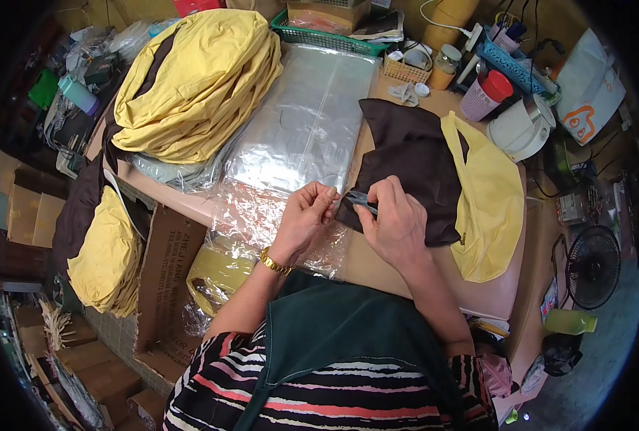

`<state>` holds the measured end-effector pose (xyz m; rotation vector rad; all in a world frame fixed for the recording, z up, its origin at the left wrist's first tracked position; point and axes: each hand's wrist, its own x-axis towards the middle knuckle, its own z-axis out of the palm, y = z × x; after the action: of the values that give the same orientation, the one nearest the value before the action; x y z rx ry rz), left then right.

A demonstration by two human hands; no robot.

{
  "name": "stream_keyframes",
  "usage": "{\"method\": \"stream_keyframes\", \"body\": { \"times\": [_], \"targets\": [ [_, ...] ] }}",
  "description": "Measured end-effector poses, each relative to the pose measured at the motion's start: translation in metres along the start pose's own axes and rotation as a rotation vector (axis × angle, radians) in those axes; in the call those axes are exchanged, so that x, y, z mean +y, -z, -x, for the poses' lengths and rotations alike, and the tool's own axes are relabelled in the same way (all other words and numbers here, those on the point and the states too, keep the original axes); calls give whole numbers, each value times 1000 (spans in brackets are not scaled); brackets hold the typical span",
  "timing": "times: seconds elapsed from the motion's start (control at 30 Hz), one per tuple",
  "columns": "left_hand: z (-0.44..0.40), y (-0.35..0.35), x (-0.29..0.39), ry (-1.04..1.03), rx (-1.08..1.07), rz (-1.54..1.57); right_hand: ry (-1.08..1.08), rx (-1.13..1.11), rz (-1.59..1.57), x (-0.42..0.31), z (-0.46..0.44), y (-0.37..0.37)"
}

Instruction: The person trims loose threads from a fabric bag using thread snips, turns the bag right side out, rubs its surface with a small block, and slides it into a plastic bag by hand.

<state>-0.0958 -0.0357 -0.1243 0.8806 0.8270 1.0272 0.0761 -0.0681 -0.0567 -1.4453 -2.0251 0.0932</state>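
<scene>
We look first at the right hand [395, 219], whose fingers are bent around a small cutting tool [362, 202], most likely snips, and hold it firmly. Its tip points toward the left hand [307, 218]. Of this left hand, we see that the thumb and the forefinger are pressed together at the tips; we cannot tell what is between them, because the piece is too small. On the left wrist we notice a gold-coloured watch [275, 262].

Just beside the fingers we find the lower left corner of the dark brown cloth [413, 179], which lies flat on the pale table [481, 296], under and in front of the right hand. At its right side lies the yellow cloth [488, 205], touching the brown one; we cannot tell if both are one article.

To the left of the brown cloth we see a stack of clear plastic bags [298, 122], and beyond it, at the left, a high pile of yellow fabric [201, 82]. At the far edge we observe a green basket [327, 41], a wicker basket [408, 70] and a blue basket [510, 63]. Below the left edge of the table stands an open cardboard box [167, 262], and at the far right, a black fan [594, 266].
</scene>
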Motion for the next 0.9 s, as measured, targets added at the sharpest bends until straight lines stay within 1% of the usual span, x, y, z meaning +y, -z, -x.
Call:
{"method": "stream_keyframes", "body": {
  "times": [0.2, 0.27, 0.4, 0.47, 0.5, 0.53, 0.57, 0.6, 0.67, 0.7, 0.73, 0.8, 0.87, 0.9],
  "targets": [
    [4, -6, 7, -16, -25, -26, 55, 10, 25, 4, -2, -9],
    [5, -6, 9, -12, -25, 23, 12, 2, 20, 7, -2, -11],
    [0, 3, 4, -26, 30, 15, -40, -45, -52, -1, -1, -2],
    [-3, 8, 0, -20, 21, 89, -21, -99, -84, -2, 1, -2],
    [-4, 3, 2, -18, 19, 89, -59, -129, -125, 2, 3, -6],
    [-7, -5, 4, -140, 183, 158, -61, -128, -124, 6, 4, -10],
    [-9, -9, 6, -261, 348, 227, -102, -64, -157, 12, 3, -14],
    [-10, -3, 8, -263, 347, 229, -139, -2, -189, 18, 3, -17],
    [-11, 19, 7, -208, 201, -538, -153, -5, -171, 27, 4, -18],
    [-12, 15, 3, -410, 188, -671, -197, 17, -185, 28, 5, -18],
    [-12, 14, 2, -408, 188, -672, -244, 41, -199, 28, 6, -19],
    [-8, 8, 5, -180, -161, -1210, -251, 74, -224, 38, 13, -32],
    [-9, 7, -4, -146, -133, -1148, -318, 114, -290, 51, 22, -44],
    [-10, 8, -6, -142, -65, -1051, -317, 117, -290, 64, 28, -52]
  ]
}}
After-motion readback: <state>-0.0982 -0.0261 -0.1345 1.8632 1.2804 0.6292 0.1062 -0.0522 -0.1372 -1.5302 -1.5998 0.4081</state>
